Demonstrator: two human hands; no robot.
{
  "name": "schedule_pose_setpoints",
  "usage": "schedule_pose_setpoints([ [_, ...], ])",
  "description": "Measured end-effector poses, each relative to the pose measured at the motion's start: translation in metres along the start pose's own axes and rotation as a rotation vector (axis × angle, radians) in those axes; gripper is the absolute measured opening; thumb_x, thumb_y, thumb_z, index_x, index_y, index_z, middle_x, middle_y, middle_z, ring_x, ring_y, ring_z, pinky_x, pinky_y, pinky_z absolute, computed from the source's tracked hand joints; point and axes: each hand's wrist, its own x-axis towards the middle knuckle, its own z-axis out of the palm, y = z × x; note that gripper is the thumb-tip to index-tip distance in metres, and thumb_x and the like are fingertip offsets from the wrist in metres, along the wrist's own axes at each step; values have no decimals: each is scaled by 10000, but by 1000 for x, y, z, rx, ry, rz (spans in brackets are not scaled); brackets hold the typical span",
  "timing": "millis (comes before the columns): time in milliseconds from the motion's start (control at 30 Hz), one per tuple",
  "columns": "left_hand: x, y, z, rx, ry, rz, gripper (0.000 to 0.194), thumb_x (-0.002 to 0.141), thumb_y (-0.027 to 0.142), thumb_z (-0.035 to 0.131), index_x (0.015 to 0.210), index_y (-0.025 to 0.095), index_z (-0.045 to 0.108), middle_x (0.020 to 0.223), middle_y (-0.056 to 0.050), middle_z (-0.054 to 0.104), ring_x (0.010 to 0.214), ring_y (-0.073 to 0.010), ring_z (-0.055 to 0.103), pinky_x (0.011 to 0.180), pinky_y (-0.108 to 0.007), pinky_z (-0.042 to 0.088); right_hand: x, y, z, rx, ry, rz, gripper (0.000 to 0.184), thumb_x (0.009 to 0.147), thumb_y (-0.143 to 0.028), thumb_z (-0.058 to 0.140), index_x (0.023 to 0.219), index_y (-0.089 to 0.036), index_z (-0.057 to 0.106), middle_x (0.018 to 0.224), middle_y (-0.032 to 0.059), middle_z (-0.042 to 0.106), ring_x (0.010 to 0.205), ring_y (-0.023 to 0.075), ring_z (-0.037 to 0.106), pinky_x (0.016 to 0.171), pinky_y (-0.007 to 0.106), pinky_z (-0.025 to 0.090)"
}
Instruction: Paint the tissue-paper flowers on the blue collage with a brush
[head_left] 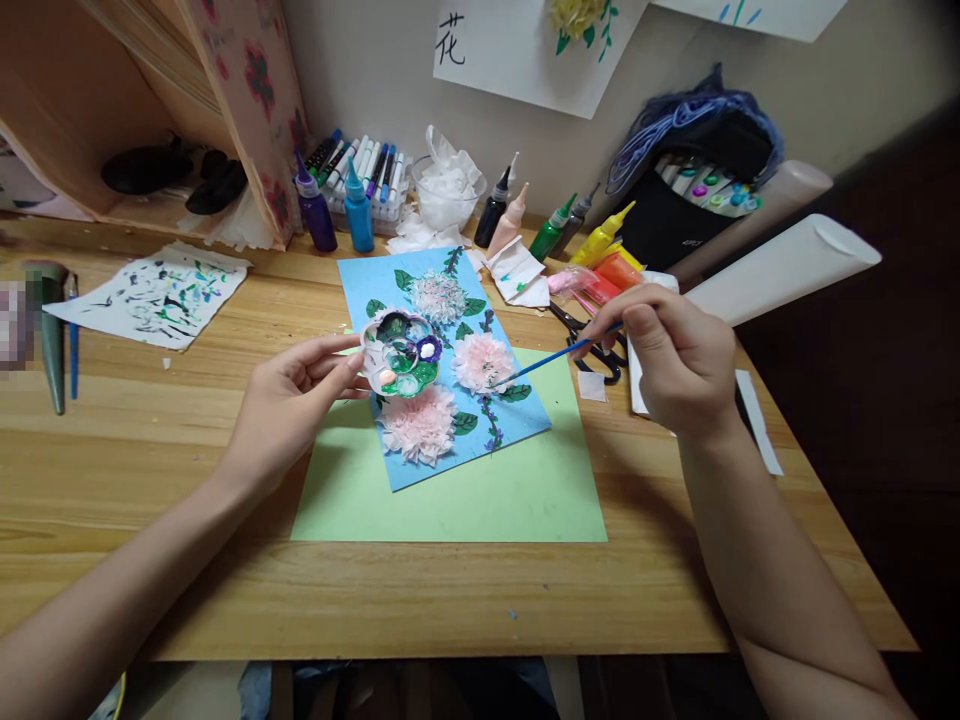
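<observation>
My left hand [289,400] grips the rim of a flower-shaped paint palette [400,352], its wells holding green, purple, white and peach paint. The palette is held above the left side of a blue board [442,460]. Three pale pink and white tissue-paper flowers [421,425] are on the board, with painted green leaves and dark stems. Pinched in my right hand [664,350] is a thin blue paintbrush [551,358]. Its tip is at the middle flower [482,363]; whether it touches the petals I cannot tell. Under the board lies a light green sheet [465,510].
Paint bottles [360,212], a marker box [375,175] and a bowl of tissue [448,185] line the wall. Scissors [592,340] lie right of the board. At left are a paint-smeared paper [161,300] and a blue brush [73,345]. A white tube [787,268] stands behind my right hand.
</observation>
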Motion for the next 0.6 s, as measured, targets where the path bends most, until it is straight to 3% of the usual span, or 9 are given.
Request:
schedule_pose_setpoints([
  [133, 0, 0, 0, 3, 4, -5, 400, 716, 437, 697, 1022, 181, 666, 882, -47, 730, 716, -165, 692, 708, -268, 584, 1, -1, -2, 41, 79, -7, 243, 931, -209, 422, 813, -169, 631, 661, -11, 631, 609, 50, 571, 545, 204, 431],
  [300, -1, 0, 0, 6, 3, -4, 409, 708, 457, 700, 1024, 198, 669, 893, -41, 729, 720, -169, 694, 718, -274, 586, 1, -2, -4, 21, -10, 0, 237, 926, -203, 432, 810, -175, 637, 675, -10, 632, 630, 54, 585, 563, 211, 442],
  [433, -1, -1, 0, 17, 2, 1, 425, 706, 472, 696, 1026, 193, 667, 907, -48, 727, 724, -176, 693, 713, -280, 587, 1, -3, -5, 38, 93, -5, 245, 921, -204, 440, 783, -182, 641, 658, -16, 620, 596, 55, 576, 541, 222, 433],
  [600, -1, -1, 0, 19, -8, -2, 421, 719, 464, 686, 1040, 192, 662, 910, -48, 726, 723, -168, 691, 718, -274, 582, 1, -4, -4, -27, -54, 11, 240, 928, -220, 420, 831, -206, 640, 671, -21, 640, 623, 69, 587, 569, 232, 456],
])
